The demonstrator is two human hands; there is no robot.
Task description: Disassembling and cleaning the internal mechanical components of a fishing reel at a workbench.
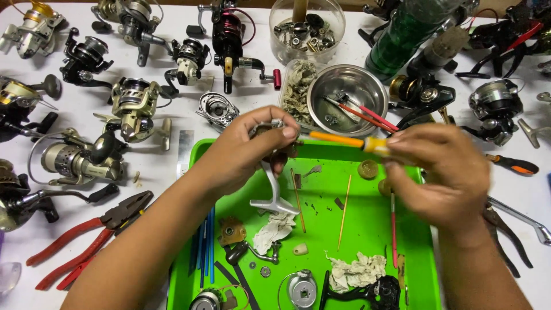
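Note:
My left hand [244, 152] grips a silver fishing reel body [274, 198], whose foot hangs down over the green tray [425, 270]. My right hand [445, 175] holds a yellow-and-orange screwdriver [338, 139] level, with its tip at the reel part between my left fingers. Both hands are above the tray's far edge. On the tray lie small reel parts, a gold gear [368, 169], thin sticks and crumpled rags [357, 270].
Several fishing reels [133, 109] lie around on the white table. A steel bowl [347, 95] and a clear tub [307, 28] hold small parts. Red pliers [86, 238] lie at the left, a green bottle [404, 37] stands at the back, and another orange screwdriver [513, 165] is at the right.

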